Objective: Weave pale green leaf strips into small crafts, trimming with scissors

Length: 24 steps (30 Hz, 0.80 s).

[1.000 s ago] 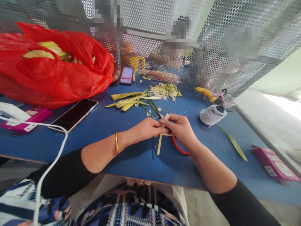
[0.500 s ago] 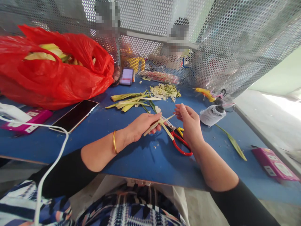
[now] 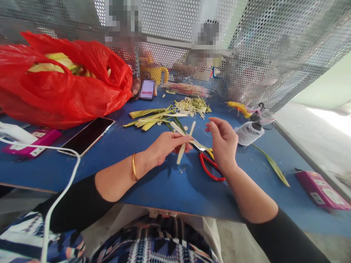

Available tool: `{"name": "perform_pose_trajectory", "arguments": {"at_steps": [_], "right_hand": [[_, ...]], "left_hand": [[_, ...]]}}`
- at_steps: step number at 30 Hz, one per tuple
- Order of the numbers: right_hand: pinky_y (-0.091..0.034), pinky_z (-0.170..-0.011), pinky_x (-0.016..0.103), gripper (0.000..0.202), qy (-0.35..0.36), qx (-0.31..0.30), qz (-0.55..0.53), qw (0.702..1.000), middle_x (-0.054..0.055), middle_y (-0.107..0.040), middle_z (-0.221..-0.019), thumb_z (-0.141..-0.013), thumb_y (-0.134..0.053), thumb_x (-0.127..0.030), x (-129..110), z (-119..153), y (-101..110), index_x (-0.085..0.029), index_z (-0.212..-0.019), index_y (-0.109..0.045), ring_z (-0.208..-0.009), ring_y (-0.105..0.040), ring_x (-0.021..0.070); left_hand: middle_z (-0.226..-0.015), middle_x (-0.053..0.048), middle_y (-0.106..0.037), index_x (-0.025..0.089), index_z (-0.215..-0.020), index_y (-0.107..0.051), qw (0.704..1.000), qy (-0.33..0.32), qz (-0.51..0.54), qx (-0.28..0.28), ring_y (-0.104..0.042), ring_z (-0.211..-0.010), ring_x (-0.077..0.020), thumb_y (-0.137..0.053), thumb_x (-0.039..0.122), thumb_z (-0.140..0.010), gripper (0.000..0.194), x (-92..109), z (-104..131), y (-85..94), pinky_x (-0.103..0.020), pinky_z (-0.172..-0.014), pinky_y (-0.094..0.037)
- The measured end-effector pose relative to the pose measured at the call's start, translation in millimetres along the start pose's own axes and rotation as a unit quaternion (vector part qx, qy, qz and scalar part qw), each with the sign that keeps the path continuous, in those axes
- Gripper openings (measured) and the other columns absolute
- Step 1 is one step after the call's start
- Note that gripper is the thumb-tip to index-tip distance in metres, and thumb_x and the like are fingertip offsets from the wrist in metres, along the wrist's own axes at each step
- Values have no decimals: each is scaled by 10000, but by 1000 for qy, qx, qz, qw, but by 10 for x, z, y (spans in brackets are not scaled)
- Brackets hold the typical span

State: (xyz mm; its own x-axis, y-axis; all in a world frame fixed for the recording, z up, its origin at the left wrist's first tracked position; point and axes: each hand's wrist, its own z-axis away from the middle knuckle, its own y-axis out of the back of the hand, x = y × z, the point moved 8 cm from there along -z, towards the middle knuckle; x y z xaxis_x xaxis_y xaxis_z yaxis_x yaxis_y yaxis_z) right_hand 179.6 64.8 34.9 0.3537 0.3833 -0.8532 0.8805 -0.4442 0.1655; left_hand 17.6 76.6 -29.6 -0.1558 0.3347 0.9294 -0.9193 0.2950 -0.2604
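My left hand point(image 3: 171, 146) pinches crossed pale husk strips point(image 3: 181, 151) above the blue table. To its right, my right hand point(image 3: 223, 140) is raised with fingers curled together; a thin thread seems to run beside its fingertips, but what it grips is too small to make out. Scissors with red and yellow handles point(image 3: 203, 164) lie on the table between and below my hands. Beyond my left hand are several yellow-green husks point(image 3: 149, 118) and a pile of shredded husk point(image 3: 193, 106). A white thread spool point(image 3: 249, 133) stands just right of my right hand.
A red plastic bag point(image 3: 90, 95) of husks fills the left back. A black phone point(image 3: 87, 136) and a magenta box point(image 3: 35, 142) lie left, another magenta box point(image 3: 322, 190) right. Behind a perforated metal screen point(image 3: 170, 22) are people.
The husk strips have turned in my left hand, one now pointing up and away. My right hand has moved slightly right, away from the strips.
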Motion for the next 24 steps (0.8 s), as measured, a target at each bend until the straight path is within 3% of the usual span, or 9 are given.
{"name": "perform_pose_trajectory", "arguments": {"at_steps": [2,4,7,10,15,24], "right_hand": [[-463,-695,302,177,128,34,69,989,18,-649,-742,-864,-579,-354,-279,61,82,-207,-794,-650,-701,-591,151],[-421,-645,284,265,190,-14,138,972,7,-599,-639,-894,-549,-351,-410,156,-11,-209,-680,-615,-625,-540,140],[-366,-586,276,315,143,-166,221,950,10,-602,-624,-883,-575,-402,-239,280,-311,-211,-635,-608,-578,-509,136],[-365,-571,270,329,62,-260,197,943,8,-624,-626,-886,-551,-417,1,380,-504,-218,-627,-592,-576,-527,149],[-410,-671,288,341,79,-289,142,943,16,-655,-665,-924,-461,-354,-35,411,-562,-238,-624,-573,-646,-584,172],[-393,-713,302,370,87,-290,125,945,-7,-578,-563,-913,-478,-336,-142,440,-539,-219,-568,-542,-612,-558,155]], "left_hand": [[-795,-76,-749,146,-804,-770,998,-29,50,1,-670,-763,-153,-790,266,-702,159,39,-34,23,-289,-765,-517],[-852,-75,-761,145,-828,-766,994,-63,85,4,-680,-838,-161,-800,229,-683,172,88,-54,46,-304,-842,-517],[-845,-64,-763,142,-878,-762,991,-90,102,12,-686,-844,-165,-791,204,-688,202,124,-55,63,-313,-860,-519],[-807,-66,-758,126,-888,-756,992,-81,100,15,-680,-783,-160,-777,181,-702,194,103,-44,49,-296,-780,-528],[-741,-59,-740,100,-875,-745,989,-71,129,24,-657,-690,-140,-748,115,-701,175,83,-32,43,-265,-673,-517],[-708,-40,-724,108,-819,-732,987,-72,134,54,-666,-710,-145,-724,85,-703,118,85,-17,75,-288,-751,-526]]}}
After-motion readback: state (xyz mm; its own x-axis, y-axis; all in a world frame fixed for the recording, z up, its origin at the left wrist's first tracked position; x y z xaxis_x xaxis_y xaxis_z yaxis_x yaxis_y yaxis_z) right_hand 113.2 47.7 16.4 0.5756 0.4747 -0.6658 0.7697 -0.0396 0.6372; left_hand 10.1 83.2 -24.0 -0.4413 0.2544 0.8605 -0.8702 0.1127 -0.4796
